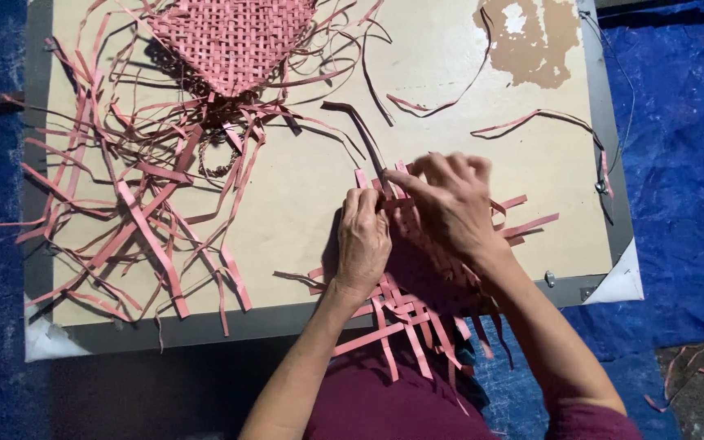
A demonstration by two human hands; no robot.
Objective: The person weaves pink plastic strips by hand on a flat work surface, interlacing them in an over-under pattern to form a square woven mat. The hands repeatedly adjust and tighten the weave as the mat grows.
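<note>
A small weave of pink strips (417, 285) is being worked at the near edge of a pale board (417, 73), at about five o'clock from the board's middle. Its loose ends are fanned out past the board's grey rim toward six o'clock and toward three o'clock. The left hand (362, 243) is laid knuckles-up on the weave's nine-o'clock side, fingers curled and pressed down on the strips. The right hand (447, 205) is set just beside it at two o'clock, fingers bent and pinched on the strips at the weave's far edge, though exactly which strip is gripped cannot be told. The two hands are held close, almost touching.

Up at eleven o'clock a larger woven pink mat (234, 41) is seen lying flat, with a tangle of long loose pink strips (136, 204) spilled from it down toward eight o'clock. A small coiled ring (220, 155) is caught among them. A brown worn patch (531, 37) is marked at one o'clock on the board. Blue sheeting (682, 163) is spread under everything.
</note>
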